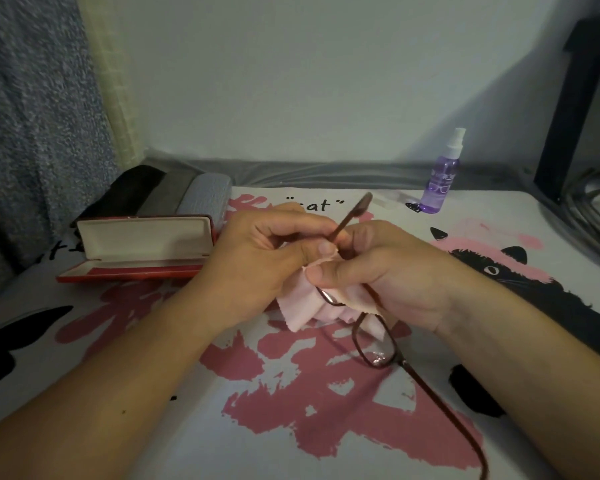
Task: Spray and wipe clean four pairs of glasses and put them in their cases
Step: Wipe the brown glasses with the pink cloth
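Note:
Dark red-brown glasses [374,344] are held above the table in both hands, one temple pointing up and away, the other trailing toward me. A pink cloth [300,306] is wrapped over one lens. My left hand [257,258] pinches the cloth and the raised temple. My right hand [392,271] presses the cloth against the covered lens with thumb and fingers. The other lens hangs bare below my right hand. A red case [139,251] lies open at the left, its cream inside holding nothing. A purple spray bottle [442,174] stands at the back right.
Three closed cases, black [125,192], grey [168,197] and light blue [205,197], lie side by side behind the red one. The table wears a white cloth [222,445] with pink and black cat prints. A dark frame leg [568,109] rises at the right.

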